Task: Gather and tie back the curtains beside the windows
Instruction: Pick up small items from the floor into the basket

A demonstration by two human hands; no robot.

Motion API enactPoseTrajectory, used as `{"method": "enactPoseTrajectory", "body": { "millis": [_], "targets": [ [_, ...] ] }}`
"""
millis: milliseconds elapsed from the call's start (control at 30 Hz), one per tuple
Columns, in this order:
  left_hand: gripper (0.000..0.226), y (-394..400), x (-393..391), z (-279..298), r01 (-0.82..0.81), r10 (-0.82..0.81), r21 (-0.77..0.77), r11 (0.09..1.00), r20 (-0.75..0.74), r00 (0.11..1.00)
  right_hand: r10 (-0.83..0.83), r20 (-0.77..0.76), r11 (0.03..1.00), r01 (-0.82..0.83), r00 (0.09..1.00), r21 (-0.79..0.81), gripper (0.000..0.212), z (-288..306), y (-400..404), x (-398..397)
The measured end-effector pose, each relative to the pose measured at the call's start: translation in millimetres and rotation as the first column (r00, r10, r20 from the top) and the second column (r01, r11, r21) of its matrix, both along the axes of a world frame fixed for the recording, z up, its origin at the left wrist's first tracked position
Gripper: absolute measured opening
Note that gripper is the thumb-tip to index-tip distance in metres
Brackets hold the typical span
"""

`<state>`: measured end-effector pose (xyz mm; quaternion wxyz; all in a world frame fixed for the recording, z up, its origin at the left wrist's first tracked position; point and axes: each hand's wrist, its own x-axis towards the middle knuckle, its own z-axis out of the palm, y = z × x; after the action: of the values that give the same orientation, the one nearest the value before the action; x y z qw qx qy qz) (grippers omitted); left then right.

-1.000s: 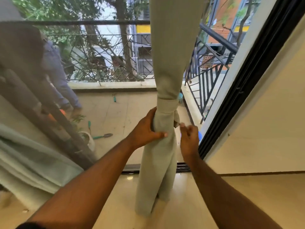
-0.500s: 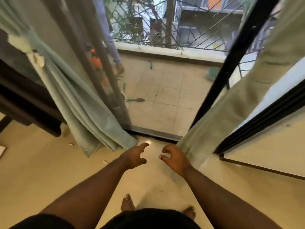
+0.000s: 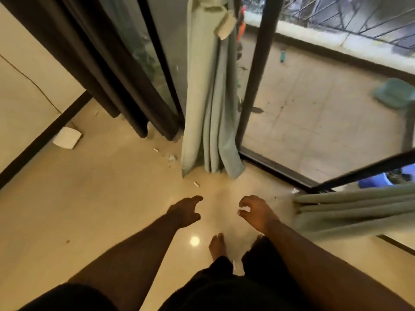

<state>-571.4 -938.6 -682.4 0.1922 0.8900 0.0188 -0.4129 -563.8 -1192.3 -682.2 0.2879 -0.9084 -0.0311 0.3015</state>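
Note:
A pale green curtain (image 3: 211, 97) hangs gathered ahead of me beside the dark door frame, with a tie band (image 3: 214, 9) around it near the top edge of the view. A second pale green curtain (image 3: 354, 209) lies bunched at the right, by the door track. My left hand (image 3: 185, 212) and my right hand (image 3: 256, 212) hover over the floor in front of me, fingers apart and curled, holding nothing. Neither hand touches a curtain. My bare feet show below the hands.
A dark brown curtain (image 3: 101, 63) hangs at the left in front of glass. The dark door post (image 3: 258, 70) and floor track (image 3: 276, 169) border a tiled balcony (image 3: 314, 104) with a railing. A white paper (image 3: 67, 138) and small scraps lie on the shiny floor.
One second ago both hands were on the right curtain at its tie band. They let go, and my view swung left and down toward the other green curtain.

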Motion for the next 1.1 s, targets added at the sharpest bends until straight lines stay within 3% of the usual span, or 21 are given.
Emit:
{"method": "enactPoseTrajectory", "body": {
  "millis": [300,567,900,1100],
  "targets": [
    [0.058,94.0,50.2,-12.3,-0.156,0.155,0.003,0.988,0.068,0.986,0.167,-0.032,0.986,-0.166,0.985,0.025,0.022,-22.9,108.3,55.6],
    [0.056,206.4,104.1,-67.3,-0.236,0.235,0.040,0.971,0.029,0.972,0.310,-0.098,0.951,-0.307,0.946,0.043,0.022,-72.1,252.9,123.3],
    [0.053,309.5,182.0,-217.0,-0.109,0.107,0.091,0.990,0.022,0.994,0.322,-0.188,0.941,-0.335,0.928,-0.041,0.025,-199.4,363.1,219.3],
    [0.054,320.9,242.4,-358.2,0.078,-0.083,0.115,0.990,0.040,0.996,0.342,-0.272,0.911,-0.388,0.899,-0.136,0.041,-332.8,368.8,265.4]
  ]
}}
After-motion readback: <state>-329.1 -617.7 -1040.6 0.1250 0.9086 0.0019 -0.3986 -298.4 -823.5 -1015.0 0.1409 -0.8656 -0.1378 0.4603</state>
